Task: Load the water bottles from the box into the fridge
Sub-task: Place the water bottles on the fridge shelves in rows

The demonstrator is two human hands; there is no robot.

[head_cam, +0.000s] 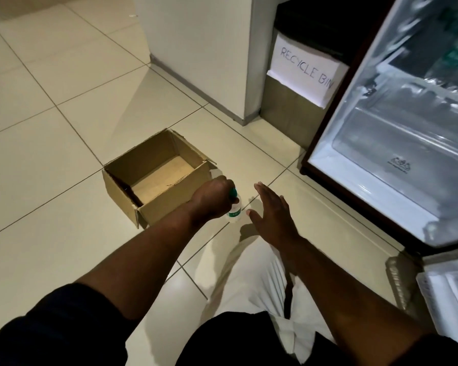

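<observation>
A small clear water bottle (234, 210) with a green cap and green label hangs upright just right of the cardboard box (169, 207), above the floor. My left hand (212, 198) grips it by the cap and neck. My right hand (271, 212) hovers flat with straight fingers just right of the bottle, not touching it. The box stands open on the tiled floor, and the part of its inside that I can see holds nothing. The fridge (397, 122) stands open at the right, with lit shelves and a clear drawer; bottles lie blurred on its upper shelves.
A bin with a paper sign reading RECYCLE BIN (306, 72) stands against the wall left of the fridge. The fridge's lower door or drawer edge (450, 291) juts out at the bottom right. My legs in white trousers (262, 286) are below the hands.
</observation>
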